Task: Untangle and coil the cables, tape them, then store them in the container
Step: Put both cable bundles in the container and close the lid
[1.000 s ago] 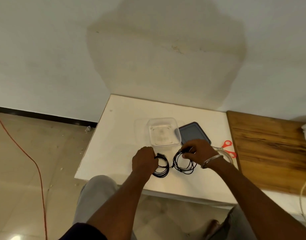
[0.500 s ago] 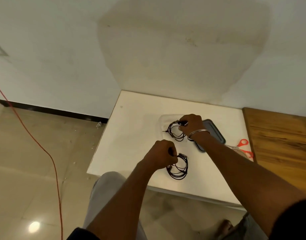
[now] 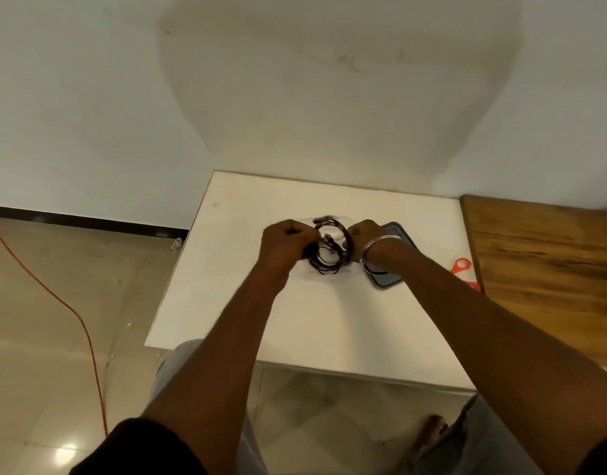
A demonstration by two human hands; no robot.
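Left hand [image 3: 288, 245] clenched on left side of black cable coils [image 3: 329, 258]; right hand [image 3: 363, 236] grips right side; coils in mouth of clear container [image 3: 305, 276] on white tabletop [image 3: 226, 234]; advice: press loops flat, tuck plugs below rim before letting go; lid [image 3: 387, 282] just right.

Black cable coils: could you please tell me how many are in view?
2 black cable coils overlap over the clear plastic container: one in the left hand, one in the right hand; overlap may hide more.
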